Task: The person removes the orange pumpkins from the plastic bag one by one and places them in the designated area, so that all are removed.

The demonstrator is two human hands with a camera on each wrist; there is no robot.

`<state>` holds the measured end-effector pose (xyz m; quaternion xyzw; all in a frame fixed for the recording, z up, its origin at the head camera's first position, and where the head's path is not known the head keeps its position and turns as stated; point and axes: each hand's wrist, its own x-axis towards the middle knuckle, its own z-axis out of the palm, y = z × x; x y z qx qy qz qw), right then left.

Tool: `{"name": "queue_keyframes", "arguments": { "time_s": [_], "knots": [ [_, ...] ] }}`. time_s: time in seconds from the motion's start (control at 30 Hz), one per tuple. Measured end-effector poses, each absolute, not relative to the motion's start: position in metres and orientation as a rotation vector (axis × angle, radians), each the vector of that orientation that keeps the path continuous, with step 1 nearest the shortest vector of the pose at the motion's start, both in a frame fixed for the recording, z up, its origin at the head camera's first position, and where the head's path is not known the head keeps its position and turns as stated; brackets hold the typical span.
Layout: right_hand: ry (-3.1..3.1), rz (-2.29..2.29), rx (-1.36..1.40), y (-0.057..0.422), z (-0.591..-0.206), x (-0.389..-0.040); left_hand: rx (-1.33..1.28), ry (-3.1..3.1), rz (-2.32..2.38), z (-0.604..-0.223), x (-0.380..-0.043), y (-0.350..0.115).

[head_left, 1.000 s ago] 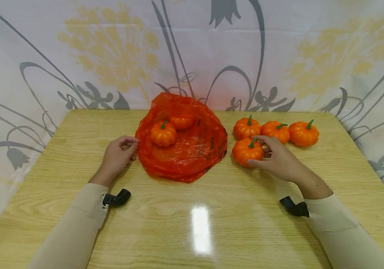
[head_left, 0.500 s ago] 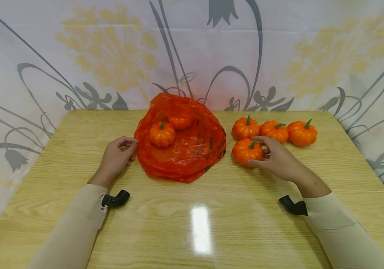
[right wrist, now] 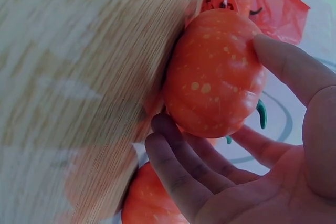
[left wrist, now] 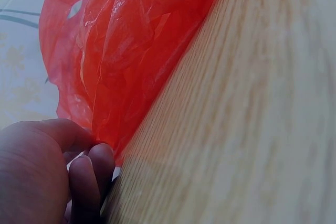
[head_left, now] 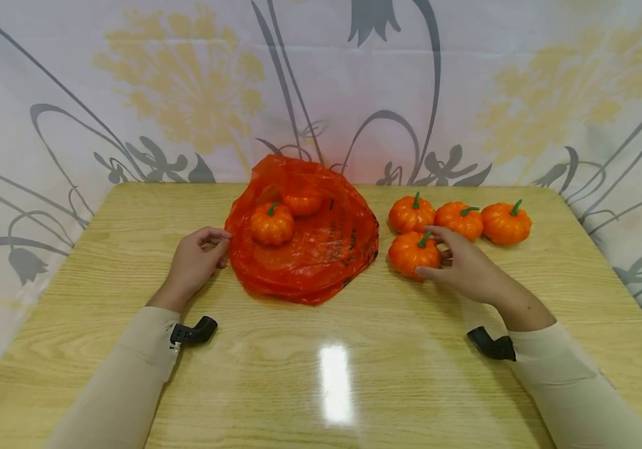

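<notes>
An orange-red plastic bag (head_left: 321, 274) lies spread open on the table, with a pumpkin (head_left: 272, 226) and a second one (head_left: 302, 202) in it. At the bag's left edge my left hand (head_left: 194, 262) pinches the plastic (left wrist: 115, 114) between thumb and fingers. My right hand (head_left: 469, 265) grips a small orange pumpkin (head_left: 407, 254) with a green stem, right of the bag. In the right wrist view the thumb lies on one side of this pumpkin (right wrist: 215, 77) and the fingers curl round the other. It still rests on the table.
Behind the gripped pumpkin stand three more in a row: a left one (head_left: 410, 215), a middle one (head_left: 458, 219) and a right one (head_left: 506, 223). A patterned cloth (head_left: 321, 81) hangs along the back of the wooden table (head_left: 276, 374).
</notes>
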<state>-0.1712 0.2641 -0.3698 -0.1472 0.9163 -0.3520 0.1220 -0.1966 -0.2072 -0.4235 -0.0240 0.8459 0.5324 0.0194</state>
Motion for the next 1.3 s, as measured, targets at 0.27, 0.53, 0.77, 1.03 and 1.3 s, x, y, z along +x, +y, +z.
{"name": "queue_keyframes", "arguments": {
  "time_s": [0.27,0.53,0.77,1.03,1.3],
  "knots": [
    [2.670,-1.025,-0.448,0.263,-0.366,-0.170,-0.075,2.633,1.658,-0.423,-0.196,-0.207],
    [2.719,-1.043,-0.450,0.260,-0.361,-0.168,-0.075,2.617,1.660,-0.421,-0.195,-0.206],
    [2.890,-1.111,-0.494,0.251,-0.357,-0.162,-0.076,2.638,1.652,-0.422,-0.195,-0.206],
    [2.862,-1.374,-0.457,0.230,-0.351,-0.154,-0.065,2.647,1.640,-0.423,-0.196,-0.208],
    [2.830,-1.427,-0.511,0.221,-0.355,-0.153,-0.050,2.645,1.648,-0.424,-0.196,-0.208]
  ]
}}
